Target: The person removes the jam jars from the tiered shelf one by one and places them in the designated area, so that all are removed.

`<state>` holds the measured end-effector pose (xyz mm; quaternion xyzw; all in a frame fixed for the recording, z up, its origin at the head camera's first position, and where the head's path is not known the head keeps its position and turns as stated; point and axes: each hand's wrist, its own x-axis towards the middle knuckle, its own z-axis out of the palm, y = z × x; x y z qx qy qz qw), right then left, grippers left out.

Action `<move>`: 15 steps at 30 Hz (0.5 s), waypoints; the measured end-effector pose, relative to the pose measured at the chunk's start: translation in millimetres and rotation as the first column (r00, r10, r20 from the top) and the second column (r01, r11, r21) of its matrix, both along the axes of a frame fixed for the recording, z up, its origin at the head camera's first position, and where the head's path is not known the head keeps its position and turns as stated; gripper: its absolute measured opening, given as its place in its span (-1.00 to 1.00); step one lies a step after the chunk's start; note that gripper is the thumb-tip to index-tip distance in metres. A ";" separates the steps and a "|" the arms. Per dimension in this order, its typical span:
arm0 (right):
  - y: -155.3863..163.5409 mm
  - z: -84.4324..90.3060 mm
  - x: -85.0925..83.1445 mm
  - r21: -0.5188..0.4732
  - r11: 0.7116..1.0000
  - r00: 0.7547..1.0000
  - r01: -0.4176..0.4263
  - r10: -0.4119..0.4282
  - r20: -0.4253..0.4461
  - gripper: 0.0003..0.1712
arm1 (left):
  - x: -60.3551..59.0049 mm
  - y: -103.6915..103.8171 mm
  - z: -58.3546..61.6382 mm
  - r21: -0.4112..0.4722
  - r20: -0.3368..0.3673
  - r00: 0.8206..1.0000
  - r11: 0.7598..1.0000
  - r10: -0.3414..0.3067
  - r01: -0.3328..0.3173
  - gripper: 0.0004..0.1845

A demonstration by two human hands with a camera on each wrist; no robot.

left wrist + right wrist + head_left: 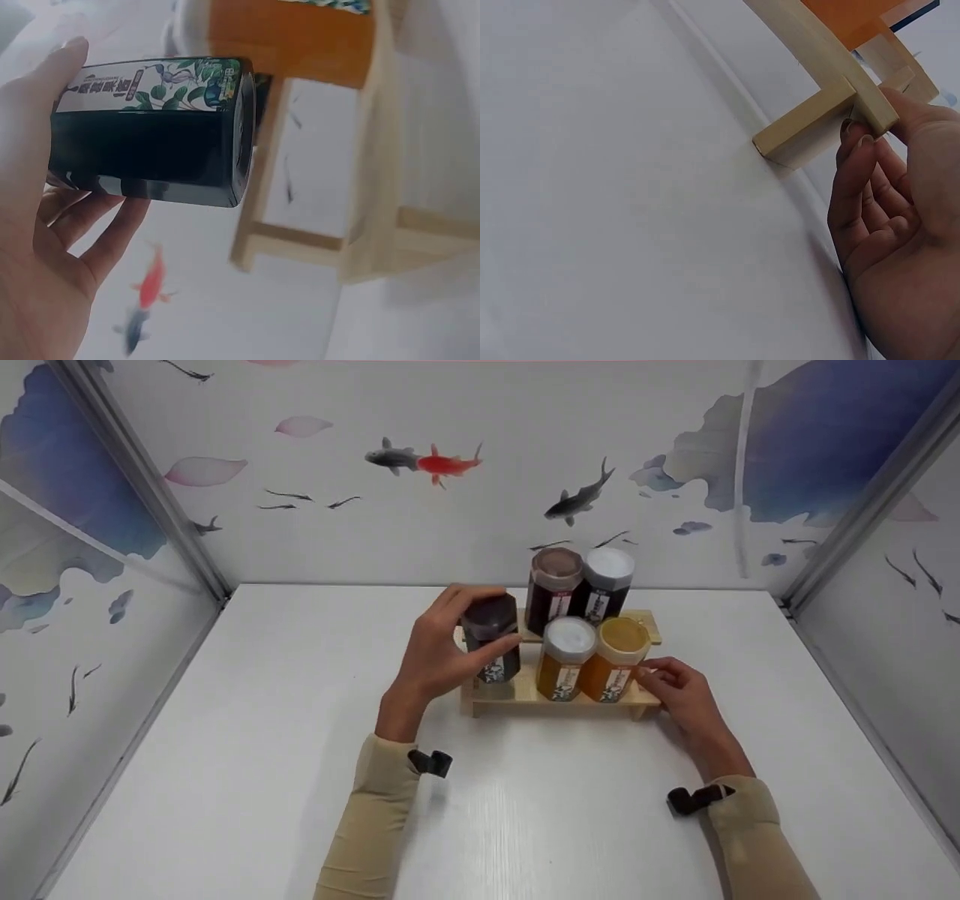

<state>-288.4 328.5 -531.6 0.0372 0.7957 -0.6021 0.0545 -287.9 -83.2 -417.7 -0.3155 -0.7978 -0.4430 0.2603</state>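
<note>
My left hand (pixel 435 649) grips a dark jar (pixel 492 619) with a dark lid, thumb on one side and fingers on the other. In the left wrist view the jar (pixel 142 154) shows a leaf-patterned label, and its base stands apart from the wooden rack (pixel 367 150). At the rack's (pixel 525 686) right front end, my right hand (pixel 686 697) pinches the wooden board. The right wrist view shows thumb and fingertips at the corner of this board (pixel 832 56), above a rack leg (pixel 806 120).
On the rack's lower step stand a white-lidded amber jar (pixel 566 664) and a yellow-lidded one (pixel 619 664). Behind them, a brown-lidded dark jar (pixel 553 592) and a white-lidded dark jar (pixel 609 577) are on the upper step. Printed panels (pixel 480 525) enclose the white table (pixel 285 697).
</note>
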 end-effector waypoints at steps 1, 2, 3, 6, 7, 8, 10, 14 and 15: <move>0.4 0.1 -0.2 0.004 1.000 1.000 0.001 -0.001 -0.003 -0.41 | -0.3 -3.7 2.3 0.015 -0.012 1.000 1.000 0.018 -0.018 -0.36; 0.6 0.4 -0.1 0.006 1.000 1.000 0.002 -0.002 -0.006 -0.42 | -0.8 -7.6 4.2 0.030 -0.021 0.999 0.999 0.037 -0.037 -0.36; 0.5 0.5 -0.1 0.007 1.000 1.000 0.005 -0.005 -0.011 -0.42 | -1.4 -11.7 5.2 0.049 -0.027 0.998 0.997 0.055 -0.054 -0.37; 0.7 0.6 -0.1 0.011 1.000 1.000 0.006 -0.006 -0.019 -0.44 | -4.4 -24.0 5.3 0.101 -0.031 0.993 0.989 0.112 -0.109 -0.37; 0.6 0.5 -0.2 0.010 1.000 1.000 0.008 -0.007 -0.022 -0.45 | -5.6 -27.9 4.5 0.117 -0.028 0.991 0.985 0.127 -0.123 -0.36; 0.2 0.7 -0.1 0.009 1.000 1.000 0.008 -0.008 -0.025 -0.45 | -6.9 -31.6 3.4 0.130 -0.024 0.990 0.982 0.142 -0.138 -0.35; -0.3 0.7 -0.2 0.009 1.000 0.999 0.007 -0.007 -0.031 -0.45 | -10.2 -38.2 0.1 0.147 -0.010 0.985 0.975 0.171 -0.167 -0.34; -1.4 1.2 -0.1 0.006 1.000 0.999 0.014 -0.014 -0.033 -0.46 | -18.7 -47.3 -11.2 0.155 0.033 0.976 0.963 0.216 -0.219 -0.33; -1.4 1.4 -0.1 0.007 1.000 0.999 0.016 -0.016 -0.032 -0.46 | -21.0 -48.6 -14.8 0.153 0.047 0.973 0.961 0.225 -0.229 -0.32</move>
